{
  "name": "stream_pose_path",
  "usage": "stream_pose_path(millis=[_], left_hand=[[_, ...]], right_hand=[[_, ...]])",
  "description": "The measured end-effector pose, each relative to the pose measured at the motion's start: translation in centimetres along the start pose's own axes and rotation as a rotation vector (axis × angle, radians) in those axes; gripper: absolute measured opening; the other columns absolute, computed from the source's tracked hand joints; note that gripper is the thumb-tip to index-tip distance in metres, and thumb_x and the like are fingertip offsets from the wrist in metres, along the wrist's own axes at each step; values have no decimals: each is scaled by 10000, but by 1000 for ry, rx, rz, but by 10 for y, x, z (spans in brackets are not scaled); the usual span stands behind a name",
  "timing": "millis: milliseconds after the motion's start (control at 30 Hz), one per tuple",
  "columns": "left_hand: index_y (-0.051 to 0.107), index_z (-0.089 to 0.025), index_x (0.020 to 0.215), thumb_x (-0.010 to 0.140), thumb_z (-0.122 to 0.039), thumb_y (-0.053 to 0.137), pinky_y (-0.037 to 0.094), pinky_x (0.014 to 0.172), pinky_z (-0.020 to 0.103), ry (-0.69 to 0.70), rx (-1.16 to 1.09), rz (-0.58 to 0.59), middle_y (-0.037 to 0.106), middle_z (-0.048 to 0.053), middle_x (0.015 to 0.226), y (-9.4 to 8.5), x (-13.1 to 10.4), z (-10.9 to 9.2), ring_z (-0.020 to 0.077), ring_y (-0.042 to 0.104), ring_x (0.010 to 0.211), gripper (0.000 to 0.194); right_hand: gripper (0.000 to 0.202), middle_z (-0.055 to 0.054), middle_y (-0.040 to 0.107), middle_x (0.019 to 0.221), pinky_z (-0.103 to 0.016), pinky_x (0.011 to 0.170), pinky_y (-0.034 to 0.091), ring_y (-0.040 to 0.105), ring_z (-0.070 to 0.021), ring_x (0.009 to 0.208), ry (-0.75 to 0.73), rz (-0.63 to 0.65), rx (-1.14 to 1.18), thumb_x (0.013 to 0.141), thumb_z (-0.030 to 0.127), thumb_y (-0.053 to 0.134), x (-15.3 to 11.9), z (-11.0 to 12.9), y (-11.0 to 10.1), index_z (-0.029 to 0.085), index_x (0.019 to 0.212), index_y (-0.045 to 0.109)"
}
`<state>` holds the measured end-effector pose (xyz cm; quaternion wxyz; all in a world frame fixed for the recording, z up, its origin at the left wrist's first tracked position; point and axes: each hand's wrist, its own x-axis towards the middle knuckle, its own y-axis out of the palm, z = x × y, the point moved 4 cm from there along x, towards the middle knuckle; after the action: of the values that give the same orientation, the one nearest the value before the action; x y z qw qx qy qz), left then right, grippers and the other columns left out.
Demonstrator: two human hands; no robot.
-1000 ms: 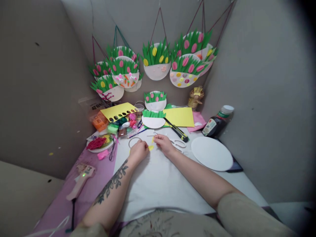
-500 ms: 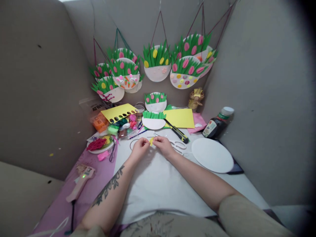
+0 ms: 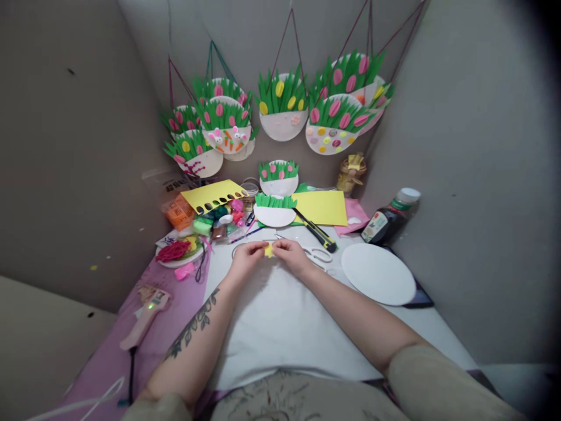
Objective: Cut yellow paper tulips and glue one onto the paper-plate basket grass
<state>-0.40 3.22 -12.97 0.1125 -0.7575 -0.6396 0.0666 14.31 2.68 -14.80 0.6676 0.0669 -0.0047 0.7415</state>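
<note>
Between my two hands is a small yellow paper piece (image 3: 268, 250), pinched at its edges over the white cloth (image 3: 284, 316). My left hand (image 3: 248, 257) is closed on its left side and my right hand (image 3: 290, 256) on its right. Its exact shape is partly covered by my fingers. White-handled scissors (image 3: 319, 255) lie just right of my right hand. Beyond my hands sits a half paper plate (image 3: 276, 218) with a green paper grass fringe. A yellow and black box cutter (image 3: 318, 233) rests beside that plate.
Hanging plate baskets (image 3: 283, 126) with paper grass and tulips line the back wall. Yellow sheets (image 3: 324, 207), a dark bottle (image 3: 390, 217) and a white oval plate (image 3: 377, 275) are to the right. A pink glue gun (image 3: 146, 316) with a lit green light lies left, near craft supplies (image 3: 204, 227).
My hands have shifted slightly, and more of the yellow paper piece shows between my fingers. The whole view has tilted a little; things on the table lie where they were.
</note>
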Motion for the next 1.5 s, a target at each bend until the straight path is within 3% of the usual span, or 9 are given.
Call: stream_pose_path(millis=[133,367,1500], left_hand=[[687,-138,914,650,-191,587,482,678,262,-24,-49,-29,708,63,832,1,0,4,168,635,737,287],[588,-150,753,615,-155,574,449,599,219,15,-127,2,635,-3,662,4,0,-1,115,594,607,139],[599,-118,779,578,-205,708,439,581,211,-103,-244,38,658,31,669,9,-6,-6,113,598,596,245]], right_hand=[[137,48,474,529,-230,536,327,401,-98,522,24,-34,-29,661,298,612,-1,3,-1,171,630,569],[134,48,477,541,-228,529,313,396,-97,523,-4,-35,-101,672,298,593,1,0,-3,170,643,569],[99,40,525,588,-226,570,334,436,-103,561,-8,-24,-109,660,256,573,3,2,-3,158,645,576]])
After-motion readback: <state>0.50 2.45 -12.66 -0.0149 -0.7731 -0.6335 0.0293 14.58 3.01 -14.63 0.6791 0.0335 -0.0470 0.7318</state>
